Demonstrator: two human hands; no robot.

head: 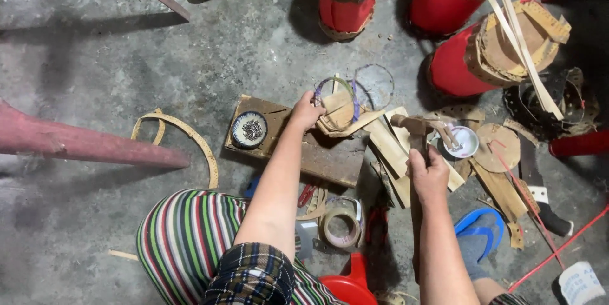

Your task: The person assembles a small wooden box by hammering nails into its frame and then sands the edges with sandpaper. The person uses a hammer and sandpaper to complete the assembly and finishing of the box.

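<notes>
Hammer (420, 128) gripped low in my right hand (430, 175), head-heavy; left hand (306, 112) pinches stiff leather strip (339, 114) beside it.

three red drums (347, 0), two hands (306, 113), one hammer (419, 128), one dish of nails (249, 130), one white bowl (462, 142), one tape roll (340, 222), one blue sandal (479, 236)

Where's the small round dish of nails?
The small round dish of nails sits on the wooden board's left end, left of the left hand.

Drum-making workshop: concrete floor (114, 57), red drums (469, 57), leather scraps (498, 147).
</notes>
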